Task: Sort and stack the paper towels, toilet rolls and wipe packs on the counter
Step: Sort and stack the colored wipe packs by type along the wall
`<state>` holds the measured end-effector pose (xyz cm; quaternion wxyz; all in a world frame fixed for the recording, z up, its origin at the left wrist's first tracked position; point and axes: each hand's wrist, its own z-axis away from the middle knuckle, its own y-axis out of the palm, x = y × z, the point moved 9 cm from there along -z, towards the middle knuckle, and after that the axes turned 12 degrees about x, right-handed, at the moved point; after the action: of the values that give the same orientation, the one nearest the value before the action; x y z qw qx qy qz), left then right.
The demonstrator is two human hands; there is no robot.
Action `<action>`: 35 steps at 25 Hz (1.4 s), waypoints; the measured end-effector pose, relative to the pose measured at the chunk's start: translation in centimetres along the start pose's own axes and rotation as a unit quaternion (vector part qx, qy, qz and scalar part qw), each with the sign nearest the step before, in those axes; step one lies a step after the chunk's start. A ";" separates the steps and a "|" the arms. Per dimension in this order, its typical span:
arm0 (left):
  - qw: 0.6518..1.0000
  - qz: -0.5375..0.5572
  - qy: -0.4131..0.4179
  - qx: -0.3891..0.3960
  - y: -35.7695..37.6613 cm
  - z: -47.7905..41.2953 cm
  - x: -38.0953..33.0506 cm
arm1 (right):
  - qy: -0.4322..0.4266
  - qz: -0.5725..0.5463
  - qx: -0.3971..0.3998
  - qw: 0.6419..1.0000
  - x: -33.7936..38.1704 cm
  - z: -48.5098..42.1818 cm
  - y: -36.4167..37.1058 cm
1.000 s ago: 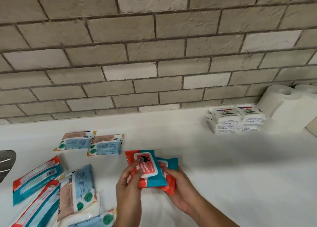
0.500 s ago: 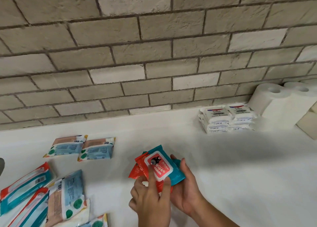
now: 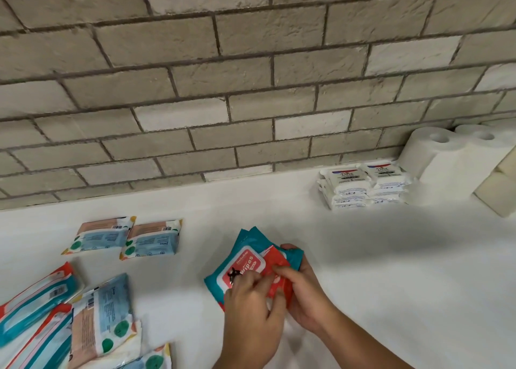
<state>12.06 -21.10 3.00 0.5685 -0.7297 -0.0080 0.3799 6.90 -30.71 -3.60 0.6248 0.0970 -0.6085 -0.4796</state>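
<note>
Current step looks like pairing up matching wipes. Both hands are low in view at about 6 o'clock, on two teal-and-red wipe packs over the tabletop. I can't tell if the packs actually touch it.

The left hand has its fingers curled over the near end of the top pack. The right hand grips the pair from the side, fingertips hooked round the far edge. The packs aren't squared up: the top one is skewed towards 11 o'clock, and the red end of the lower one pokes out beside it.

The sort looks partly done. At 2 o'clock a neat stack of white wipe packs sits by the wall, with the paper towel rolls standing just beside it. Two pastel packs lie side by side at 10 o'clock, and a loose heap of mixed packs waits at 8 o'clock.

Next move, I reckon: line up the edges, then set the pair down flat on a bare bit of tabletop as the base for that type. The heap has more teal-and-red ones to add. Soft packs slide, so the stack wants to be square.
</note>
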 end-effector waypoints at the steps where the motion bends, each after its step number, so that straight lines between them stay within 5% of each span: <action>1: 0.998 0.022 0.010 -0.062 -1.5 0.1 0.6 | 0.003 -0.007 -0.009 1.000 0.0 -0.1 -0.3; 4: 0.959 0.098 -0.227 -0.140 -4.2 0.8 7.3 | 0.012 -0.014 -0.020 1.000 0.0 0.0 -0.9; 6: 0.877 0.302 -0.371 -0.042 -1.8 1.4 11.0 | 0.011 -0.030 -0.030 0.999 -0.3 0.0 -1.3; 8: 0.762 0.484 -0.420 0.092 1.8 2.0 10.7 | 0.006 -0.056 -0.042 0.998 -0.6 -0.1 -1.7; 10: 0.728 0.523 -0.405 0.182 4.1 2.7 9.7 | -0.006 -0.074 -0.055 0.996 -0.8 -0.2 -2.1; 12: 0.720 0.552 -0.383 0.173 5.5 2.9 9.8 | -0.022 -0.080 -0.065 0.994 -0.7 -0.2 -2.5; 17: 0.745 0.617 -0.254 -0.009 1.9 -0.1 10.5 | -0.039 -0.019 -0.047 0.998 1.4 -0.4 -2.4; 25: 0.864 0.464 -0.175 0.087 0.0 -6.0 8.2 | 0.036 0.136 0.021 0.990 3.2 -1.0 -1.8; 31: 0.776 0.554 -0.256 0.159 5.9 -6.5 6.3 | 0.062 0.128 -0.008 0.990 4.3 -2.4 -3.4; 35: 0.779 0.548 -0.291 0.092 7.5 -10.0 7.5 | 0.096 0.107 -0.042 0.989 4.4 -4.6 -5.2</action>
<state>19.85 -28.63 -6.70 0.2993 -0.4102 0.2628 0.8204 7.39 -38.67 -5.48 0.7313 0.0509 -0.5323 -0.4235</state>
